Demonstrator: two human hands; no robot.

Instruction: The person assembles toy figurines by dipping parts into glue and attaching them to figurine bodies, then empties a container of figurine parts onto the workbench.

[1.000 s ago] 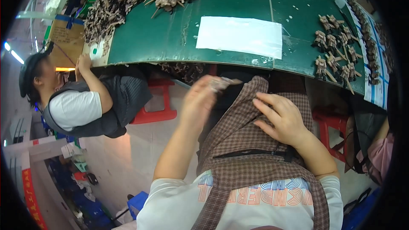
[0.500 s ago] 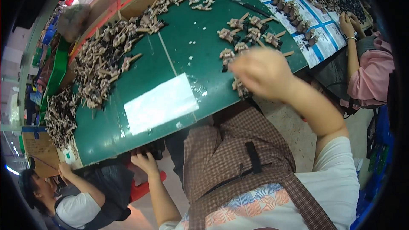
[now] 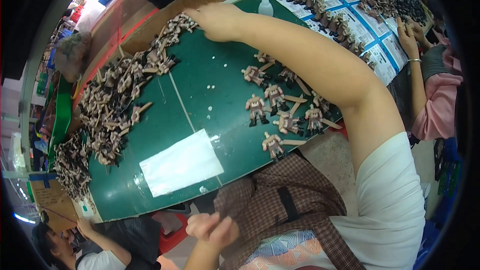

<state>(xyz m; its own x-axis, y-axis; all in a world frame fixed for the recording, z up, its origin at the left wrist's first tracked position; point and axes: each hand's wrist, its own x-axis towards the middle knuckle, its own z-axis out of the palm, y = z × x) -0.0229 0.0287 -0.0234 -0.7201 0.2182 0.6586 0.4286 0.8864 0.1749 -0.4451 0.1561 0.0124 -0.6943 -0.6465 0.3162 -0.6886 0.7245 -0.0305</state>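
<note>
My right hand [image 3: 216,22] reaches to the far side of the green table [image 3: 187,90], over a cluster of small pale doll arms or similar parts [image 3: 175,29]. Its fingertips touch the cluster, mostly hidden behind the back of the hand. Below the table's near edge, in front of my checked apron [image 3: 250,200], my left hand [image 3: 212,230] hovers with curled fingers; whatever they may hold cannot be made out. Under and beside my right forearm lie several toy figures [image 3: 255,107] with pale bodies, dark boots and flat wooden-looking sticks.
A white sheet [image 3: 181,162] lies near the front edge. Heaped figures [image 3: 112,102] cover the left side. A squeeze bottle [image 3: 265,6] stands at the back beside rows of figures [image 3: 340,22] on paper. Co-workers sit at left [image 3: 102,242] and right [image 3: 435,92].
My right hand has swung from the near-right figures to the far parts cluster. My left hand has risen from beside the table edge toward my apron. The view has shifted.
</note>
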